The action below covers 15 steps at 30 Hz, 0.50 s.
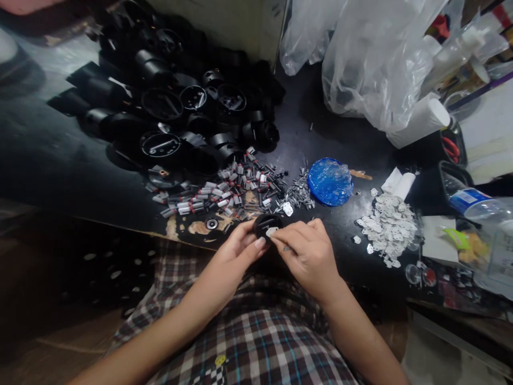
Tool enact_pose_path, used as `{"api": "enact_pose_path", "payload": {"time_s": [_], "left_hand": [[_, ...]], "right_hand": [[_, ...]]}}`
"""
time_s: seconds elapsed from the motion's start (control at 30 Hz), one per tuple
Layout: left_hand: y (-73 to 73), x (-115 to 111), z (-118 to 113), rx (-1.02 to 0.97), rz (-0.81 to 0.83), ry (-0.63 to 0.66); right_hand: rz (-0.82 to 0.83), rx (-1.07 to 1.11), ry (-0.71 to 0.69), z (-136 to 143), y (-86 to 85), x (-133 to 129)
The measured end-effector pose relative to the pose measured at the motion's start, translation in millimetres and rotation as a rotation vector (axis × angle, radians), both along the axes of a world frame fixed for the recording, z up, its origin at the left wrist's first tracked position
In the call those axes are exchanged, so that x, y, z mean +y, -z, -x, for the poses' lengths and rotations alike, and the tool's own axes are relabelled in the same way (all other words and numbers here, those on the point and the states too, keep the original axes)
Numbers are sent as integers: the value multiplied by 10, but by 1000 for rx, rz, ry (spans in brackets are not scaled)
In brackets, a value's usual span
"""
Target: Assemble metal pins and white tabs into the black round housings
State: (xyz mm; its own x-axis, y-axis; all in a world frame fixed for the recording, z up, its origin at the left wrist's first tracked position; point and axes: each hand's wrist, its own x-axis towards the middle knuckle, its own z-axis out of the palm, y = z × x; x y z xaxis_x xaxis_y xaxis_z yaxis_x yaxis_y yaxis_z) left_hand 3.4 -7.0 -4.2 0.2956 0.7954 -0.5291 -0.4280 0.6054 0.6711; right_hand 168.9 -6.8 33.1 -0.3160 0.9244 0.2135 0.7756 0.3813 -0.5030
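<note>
My left hand (242,247) is closed round a round black plastic part (262,222) at the table's front edge. With finger and thumb pinched together, my right hand (306,251) holds a small white plate (271,232) against the face of that part. Something thin and grey also shows under the right fingers, too small to name. Just beyond my hands lie a pile of small grey cylinders with red bands (216,192), a heap of small pointed metal pieces (300,192) and one loose white plate (287,208).
Many black round housings (162,104) crowd the back left. A blue lid with clear grease (326,182) sits right of centre, by a wooden stick (360,174). Farther right are a heap of white plates (388,227), a plastic bottle (468,200) and plastic bags (372,64).
</note>
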Motion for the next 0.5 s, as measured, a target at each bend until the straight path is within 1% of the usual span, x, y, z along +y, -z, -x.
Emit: {"api": "enact_pose_path", "payload": {"time_s": [0.1,0.2,0.33,0.4,0.5], "left_hand": [[26,-9,3,26,-32,7],[15,-14,-12,-9,-20,-15],[-4,-16,-67,-38,48,-80],[0,-13,-102,-32,64,-89],[-5,-1,-151,-28,69,-95]], "right_hand": [[11,-18,-13,-4,-6,0],[17,0,3,18,-8,-36],[24,14,93,105,3,-142],[44,20,147,145,14,-196],[78,44,189,173,36,-238]]}}
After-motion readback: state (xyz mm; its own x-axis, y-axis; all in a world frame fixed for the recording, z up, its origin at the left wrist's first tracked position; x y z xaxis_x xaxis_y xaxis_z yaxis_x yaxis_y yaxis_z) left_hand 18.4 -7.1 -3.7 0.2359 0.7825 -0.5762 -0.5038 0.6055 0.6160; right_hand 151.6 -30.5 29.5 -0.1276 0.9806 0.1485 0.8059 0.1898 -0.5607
